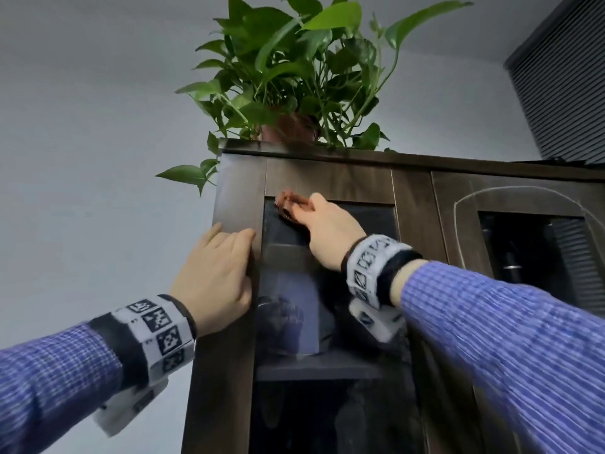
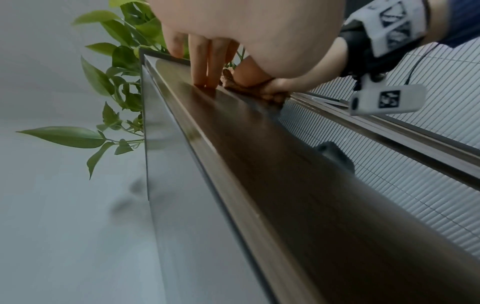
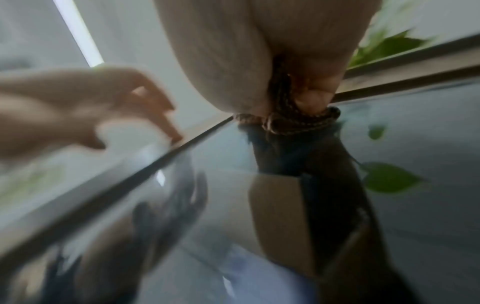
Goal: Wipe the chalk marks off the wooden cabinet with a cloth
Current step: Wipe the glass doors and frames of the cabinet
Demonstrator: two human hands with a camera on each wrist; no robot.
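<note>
A tall dark wooden cabinet [image 1: 330,180] with glass doors fills the head view. My right hand [image 1: 327,231] grips a bunched reddish-brown cloth [image 1: 289,203] and presses it against the top left corner of the left door's glass. In the right wrist view the cloth [image 3: 291,121] is a crumpled wad under my curled fingers. My left hand [image 1: 217,271] lies flat, fingers straight, on the door's left wooden frame; its fingertips [image 2: 205,82] touch the wood. A white chalk line [image 1: 510,191] curves across the right door's frame.
A potted green plant [image 1: 294,77] stands on the cabinet top, leaves hanging over its left edge. A grey wall is to the left. A dark slatted blind [image 1: 563,77] is at the upper right. Objects sit on shelves behind the glass.
</note>
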